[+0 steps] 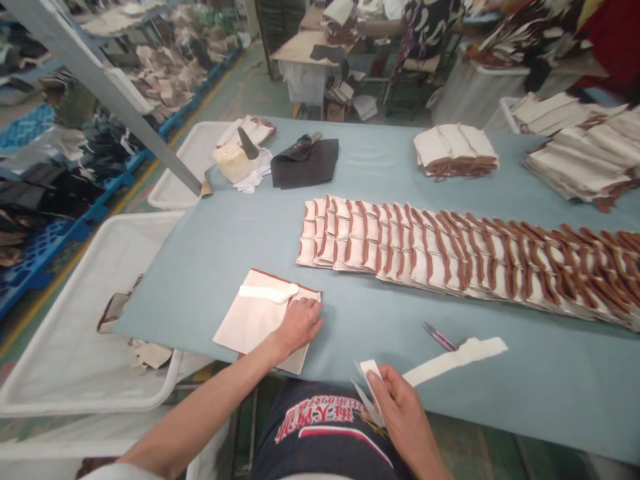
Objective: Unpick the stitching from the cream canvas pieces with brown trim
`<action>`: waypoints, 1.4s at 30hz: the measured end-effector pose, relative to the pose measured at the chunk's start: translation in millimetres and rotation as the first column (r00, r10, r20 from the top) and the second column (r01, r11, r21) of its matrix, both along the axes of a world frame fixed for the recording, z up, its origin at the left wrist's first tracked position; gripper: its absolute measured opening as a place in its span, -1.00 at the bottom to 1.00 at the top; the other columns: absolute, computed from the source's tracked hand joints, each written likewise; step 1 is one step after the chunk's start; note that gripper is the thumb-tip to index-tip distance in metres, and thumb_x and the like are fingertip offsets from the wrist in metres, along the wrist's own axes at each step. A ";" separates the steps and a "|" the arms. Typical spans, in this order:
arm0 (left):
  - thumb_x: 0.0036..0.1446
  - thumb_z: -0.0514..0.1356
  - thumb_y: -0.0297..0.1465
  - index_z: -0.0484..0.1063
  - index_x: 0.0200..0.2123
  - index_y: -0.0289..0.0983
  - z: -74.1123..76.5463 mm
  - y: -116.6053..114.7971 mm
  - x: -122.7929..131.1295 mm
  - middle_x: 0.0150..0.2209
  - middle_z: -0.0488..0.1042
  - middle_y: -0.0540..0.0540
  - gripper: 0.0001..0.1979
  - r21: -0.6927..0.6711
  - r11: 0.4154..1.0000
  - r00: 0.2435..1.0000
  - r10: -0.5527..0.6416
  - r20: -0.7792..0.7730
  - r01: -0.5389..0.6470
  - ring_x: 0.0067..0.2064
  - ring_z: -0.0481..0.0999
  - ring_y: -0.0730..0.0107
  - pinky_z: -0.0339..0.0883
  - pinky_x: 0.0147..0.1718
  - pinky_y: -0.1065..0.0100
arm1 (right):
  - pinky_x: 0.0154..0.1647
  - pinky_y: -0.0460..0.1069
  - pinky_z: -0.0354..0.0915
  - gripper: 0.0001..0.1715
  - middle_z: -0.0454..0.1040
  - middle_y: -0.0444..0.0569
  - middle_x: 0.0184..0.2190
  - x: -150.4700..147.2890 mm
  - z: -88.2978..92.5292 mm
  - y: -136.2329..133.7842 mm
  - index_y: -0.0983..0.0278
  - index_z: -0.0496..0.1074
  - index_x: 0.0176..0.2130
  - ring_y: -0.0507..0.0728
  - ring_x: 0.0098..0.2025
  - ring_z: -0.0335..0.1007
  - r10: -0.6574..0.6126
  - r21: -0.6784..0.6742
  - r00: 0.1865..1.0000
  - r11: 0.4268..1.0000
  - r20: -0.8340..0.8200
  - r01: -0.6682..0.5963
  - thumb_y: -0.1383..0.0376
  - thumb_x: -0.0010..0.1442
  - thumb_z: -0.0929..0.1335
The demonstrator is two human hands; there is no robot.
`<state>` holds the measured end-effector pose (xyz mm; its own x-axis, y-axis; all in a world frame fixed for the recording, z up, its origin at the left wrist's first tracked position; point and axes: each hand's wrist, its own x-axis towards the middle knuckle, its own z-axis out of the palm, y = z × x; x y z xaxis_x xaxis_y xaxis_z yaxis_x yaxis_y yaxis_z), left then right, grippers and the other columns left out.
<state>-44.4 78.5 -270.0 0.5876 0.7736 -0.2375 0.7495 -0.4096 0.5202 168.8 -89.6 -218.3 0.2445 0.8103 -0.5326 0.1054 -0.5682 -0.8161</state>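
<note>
A cream fabric panel [250,320] with a brown upper edge lies at the left front of the table. Across its upper part runs a white strip [263,292] with a rounded end. My left hand [300,323] rests flat on the panel's right side, fingers stretched toward its edge. Close to the front edge, my right hand [400,400] pinches another white strip [371,371], with thin, pale backing hanging beside it. To the right of that hand lies a longer white strip [460,360], touching small thread snips [440,337].
A long overlapping row of cream-and-brown pieces [425,247] spans the table's right half. Behind it sit stacked pieces [455,150]. A dark cloth [305,163] and yellowish block [235,162] are at the back left. White bins [90,320] stand left, by a slanting metal post [115,93].
</note>
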 end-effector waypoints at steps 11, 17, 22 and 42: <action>0.41 0.21 -0.31 0.43 0.16 -0.28 0.3 17.2 -12.6 0.13 0.49 -0.21 -0.68 0.095 0.995 0.982 0.005 -0.187 0.013 0.14 0.51 0.09 0.45 0.12 -0.04 | -0.37 -0.01 0.21 -0.31 0.32 -0.15 -0.52 24.1 -33.2 -12.3 0.25 0.45 -0.35 0.12 -0.42 0.26 0.097 -0.031 0.995 0.995 0.033 -0.096 -0.29 0.30 0.27; 0.36 0.28 -0.25 0.48 0.08 -0.31 -9.1 72.9 -6.2 0.09 0.51 -0.20 -0.67 0.030 0.990 0.941 -0.121 -0.317 0.137 0.09 0.54 0.09 0.47 0.09 -0.05 | -0.40 -0.03 0.11 -0.33 0.26 -0.20 -0.57 30.6 -27.0 -0.4 0.24 0.43 -0.34 0.09 -0.47 0.20 0.129 -0.023 0.990 0.992 0.052 -0.128 -0.27 0.33 0.26; 0.36 0.27 -0.25 0.48 0.09 -0.31 -14.9 75.9 10.0 0.09 0.52 -0.20 -0.67 -0.084 0.966 0.904 -0.260 -0.339 0.246 0.07 0.56 0.11 0.50 0.06 -0.02 | -0.38 -0.02 0.11 -0.33 0.31 -0.19 -0.59 29.8 -23.7 6.8 0.24 0.46 -0.34 0.11 -0.49 0.23 0.121 0.003 0.992 0.993 0.039 -0.121 -0.27 0.31 0.29; 0.34 0.01 -0.29 0.38 -0.32 -0.28 179.2 70.2 -23.9 -0.35 0.42 0.00 -0.75 -0.282 0.934 0.967 -0.168 0.190 0.218 -0.31 0.38 0.39 0.31 -0.30 0.43 | -0.54 -0.09 0.02 -0.32 0.18 -0.26 -0.61 29.1 34.3 54.8 0.24 0.37 -0.38 0.00 -0.56 0.05 0.118 0.152 0.986 0.983 -0.120 -0.099 -0.30 0.24 0.36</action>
